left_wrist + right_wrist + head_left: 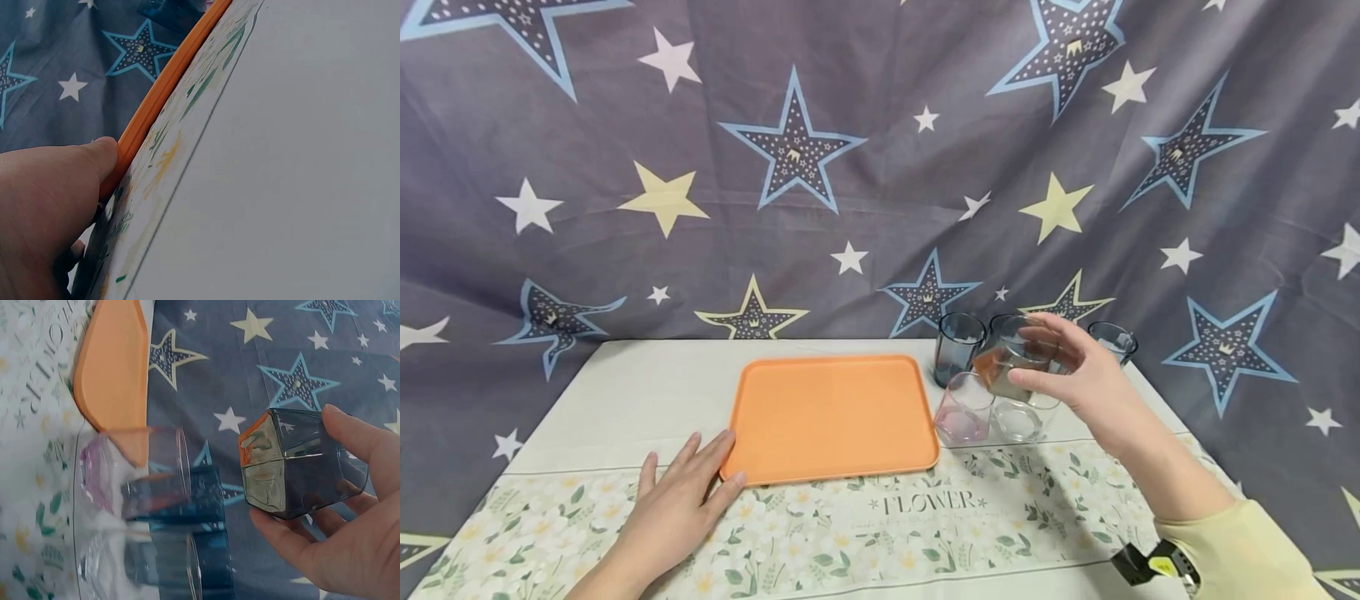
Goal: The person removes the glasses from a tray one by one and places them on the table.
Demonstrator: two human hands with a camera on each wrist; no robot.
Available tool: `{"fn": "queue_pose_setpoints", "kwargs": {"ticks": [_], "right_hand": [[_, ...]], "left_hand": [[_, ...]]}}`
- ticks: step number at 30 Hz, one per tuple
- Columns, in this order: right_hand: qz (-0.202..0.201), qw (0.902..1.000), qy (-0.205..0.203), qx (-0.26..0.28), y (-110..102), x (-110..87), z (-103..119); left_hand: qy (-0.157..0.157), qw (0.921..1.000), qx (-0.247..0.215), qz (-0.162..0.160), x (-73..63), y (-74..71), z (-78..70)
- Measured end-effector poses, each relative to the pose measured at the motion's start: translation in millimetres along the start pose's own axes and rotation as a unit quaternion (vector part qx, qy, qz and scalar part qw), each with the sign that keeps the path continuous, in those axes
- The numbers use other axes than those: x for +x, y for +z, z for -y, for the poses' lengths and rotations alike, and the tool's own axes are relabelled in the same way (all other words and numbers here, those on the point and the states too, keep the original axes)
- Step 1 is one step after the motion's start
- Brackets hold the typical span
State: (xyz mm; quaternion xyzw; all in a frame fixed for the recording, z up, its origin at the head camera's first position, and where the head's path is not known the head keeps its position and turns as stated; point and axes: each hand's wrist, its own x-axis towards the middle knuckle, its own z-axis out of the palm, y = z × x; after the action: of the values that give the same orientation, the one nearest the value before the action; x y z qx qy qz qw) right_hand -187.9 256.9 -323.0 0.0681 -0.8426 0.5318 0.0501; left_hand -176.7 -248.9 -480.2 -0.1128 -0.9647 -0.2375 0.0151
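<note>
My right hand (pixel 1086 371) grips a smoky grey faceted glass (pixel 312 465) between thumb and fingers. The glass is tilted and raised over a group of other glasses, its base toward the orange tray. In the head view it overlaps a blue glass behind it. A pink-tinted glass (pixel 964 412) and a clear glass (pixel 1017 422) stand just in front, with a dark blue glass (pixel 959 354) behind the pink one. At the near left corner of the orange tray (pixel 831 417), my left hand (pixel 673 500) rests with fingers spread, thumb at the rim.
Farther right, another blue glass (pixel 1112 337) shows partly behind my right hand. The white table (pixel 640 392) carries a floral cloth strip (pixel 820 533) along its front. A grey star-patterned curtain (pixel 880 217) hangs behind the table.
</note>
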Motion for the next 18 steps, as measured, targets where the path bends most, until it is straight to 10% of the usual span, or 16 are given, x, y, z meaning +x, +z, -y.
{"fn": "queue_pose_setpoints", "kwargs": {"ticks": [18], "right_hand": [[-0.031,0.9984,0.037,-0.030,-50,-7.7,-22]], "left_hand": [[0.004,1.0000,0.002,-0.001,0.9,0.0,0.4]]}}
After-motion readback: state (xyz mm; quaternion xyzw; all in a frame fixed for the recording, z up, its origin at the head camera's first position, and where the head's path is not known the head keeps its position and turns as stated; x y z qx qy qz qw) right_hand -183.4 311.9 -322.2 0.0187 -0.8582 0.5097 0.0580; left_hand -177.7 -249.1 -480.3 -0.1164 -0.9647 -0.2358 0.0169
